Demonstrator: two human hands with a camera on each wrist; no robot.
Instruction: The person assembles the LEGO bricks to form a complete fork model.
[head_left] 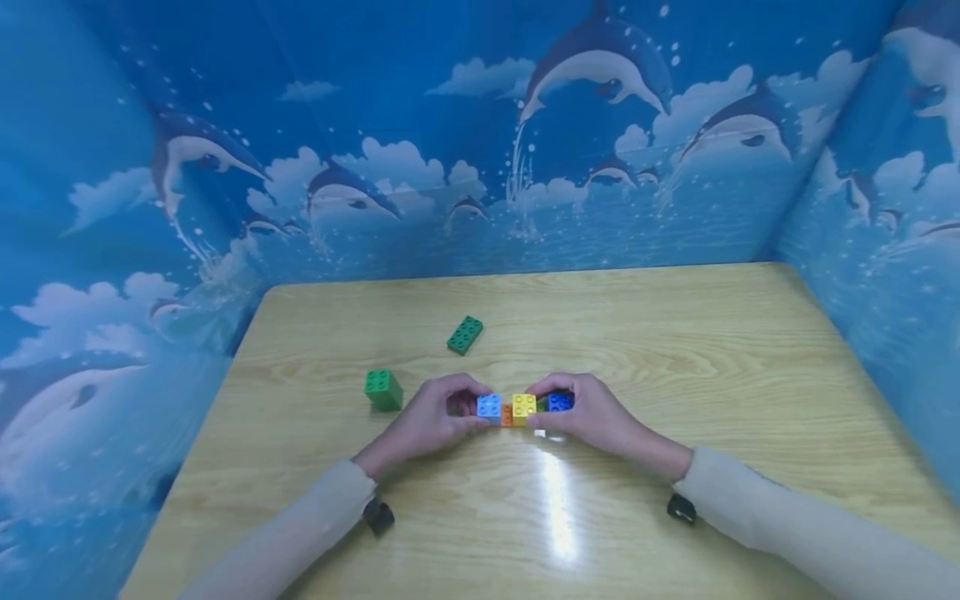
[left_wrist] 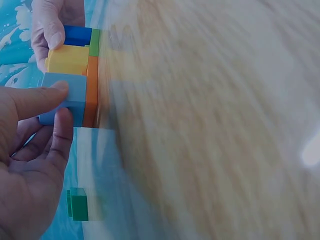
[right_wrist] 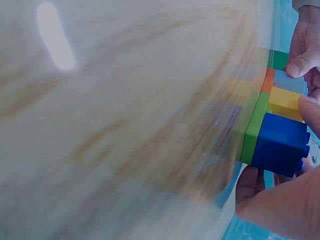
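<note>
My left hand (head_left: 442, 410) pinches a light blue building brick (head_left: 489, 407) between thumb and fingers. That brick stands on the left end of a flat orange brick (left_wrist: 91, 92) on the table. Beside it a yellow brick (head_left: 524, 406) bridges the orange brick and a flat light green brick (right_wrist: 254, 129). My right hand (head_left: 592, 414) grips the yellow brick, its thumb on the near face. A dark blue brick (right_wrist: 281, 144) sits on the light green one, under the right palm in the head view. The right hand's far fingers are partly hidden behind the bricks.
A tall green brick (head_left: 385, 391) stands left of the left hand. Farther back lies a flat dark green brick (head_left: 465, 335). Around the wooden table (head_left: 675, 333) hang blue dolphin-print curtains (head_left: 450, 167) at the back and sides.
</note>
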